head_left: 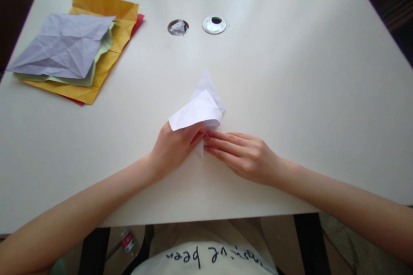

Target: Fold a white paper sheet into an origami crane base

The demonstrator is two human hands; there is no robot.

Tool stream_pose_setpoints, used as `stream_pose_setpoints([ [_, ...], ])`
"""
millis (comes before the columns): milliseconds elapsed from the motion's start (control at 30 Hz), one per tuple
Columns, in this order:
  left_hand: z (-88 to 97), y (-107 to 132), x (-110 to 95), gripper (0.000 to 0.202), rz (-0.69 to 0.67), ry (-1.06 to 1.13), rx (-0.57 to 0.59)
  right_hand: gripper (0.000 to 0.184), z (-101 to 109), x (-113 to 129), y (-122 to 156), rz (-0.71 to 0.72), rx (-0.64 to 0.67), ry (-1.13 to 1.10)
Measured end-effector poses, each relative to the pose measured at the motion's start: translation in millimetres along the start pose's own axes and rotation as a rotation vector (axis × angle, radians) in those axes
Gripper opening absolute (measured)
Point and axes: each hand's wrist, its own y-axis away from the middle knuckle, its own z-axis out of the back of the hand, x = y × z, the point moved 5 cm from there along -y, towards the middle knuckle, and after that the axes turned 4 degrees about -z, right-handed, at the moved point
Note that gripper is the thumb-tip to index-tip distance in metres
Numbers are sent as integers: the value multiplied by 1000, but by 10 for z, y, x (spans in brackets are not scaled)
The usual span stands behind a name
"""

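A partly folded sheet of white paper [197,110] is between my hands near the middle of the white table [309,94]. One pointed corner stretches away from me, and a loose flap curls over the fingers on the left. My left hand [176,144] is closed on the paper, its fingertips partly hidden under that flap. From the right, my right hand [247,154] pinches the lower part of the paper, fingers pressed together. A small tip of paper pokes out below the fingertips.
Creased sheets lie stacked at the far left: a lavender one [64,45] on top, then pale green, yellow [111,66] and red. Two round holes sit in the tabletop, one with crumpled material [178,28], one with a ring [214,25]. A bottle [128,241] is below the table.
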Motion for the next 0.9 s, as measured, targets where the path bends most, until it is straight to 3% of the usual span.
stream_pose_setpoints([
  [133,72,-3,-68,16,-140,130,-78,23,7,1,3,7,-18,4],
  [267,54,-56,-105,19,-187,179,33,23,37,35,-4,29,-19,62],
  [400,27,-31,-177,23,-310,-48,116,25,49,120,-14,29,30,154],
  [567,24,36,-296,29,-497,-373,114,29,27,257,-4,9,125,281],
  [700,3,17,-339,32,-473,-449,121,32,-1,316,25,-1,163,321],
  [900,-40,-49,-346,32,-318,-404,113,30,-24,332,41,-7,132,337],
])
